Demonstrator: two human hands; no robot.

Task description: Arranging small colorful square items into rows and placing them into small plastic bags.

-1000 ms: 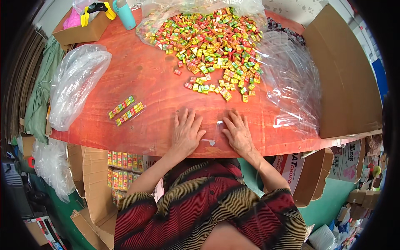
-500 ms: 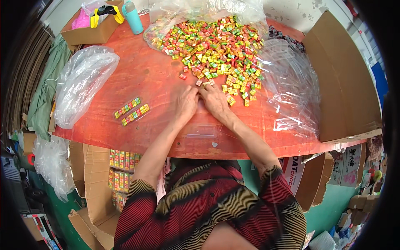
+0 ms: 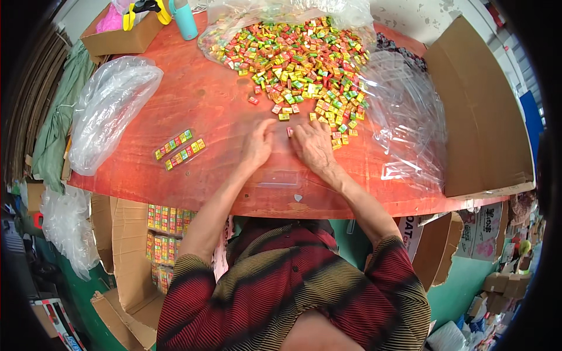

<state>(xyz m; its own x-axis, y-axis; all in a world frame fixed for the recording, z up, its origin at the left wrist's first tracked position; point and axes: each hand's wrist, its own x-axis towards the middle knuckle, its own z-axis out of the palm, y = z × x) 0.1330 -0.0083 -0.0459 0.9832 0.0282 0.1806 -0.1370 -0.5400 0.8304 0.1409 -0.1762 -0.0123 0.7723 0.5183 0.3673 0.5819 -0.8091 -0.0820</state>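
A big heap of small boxes (image 3: 293, 58) in red, yellow and green spreads over the far middle of the red table. At its near edge is my right hand (image 3: 314, 147), fingers bent down. A small red box (image 3: 290, 132) shows at the tips of its thumb and forefinger and seems gripped there. My left hand (image 3: 257, 143) is a little to the left, thumb and fingers apart, with nothing visible between them. Several loose boxes (image 3: 284, 116) lie just beyond the two hands. Two clear strips (image 3: 180, 150) filled with rows of these boxes lie at the left.
An empty-looking clear tray (image 3: 280, 182) lies near the table's front edge. Clear plastic (image 3: 404, 123) and a tall cardboard box (image 3: 477, 111) stand at the right. A plastic bag (image 3: 114, 111), a carton (image 3: 123, 38) and a turquoise bottle (image 3: 184, 22) are left. Below sits a carton (image 3: 132, 251) of filled packs.
My hands, which were together at the heap's near edge, have moved apart. The left has gone left and slightly nearer; the right has gone right. A red box now shows at the right fingertips.
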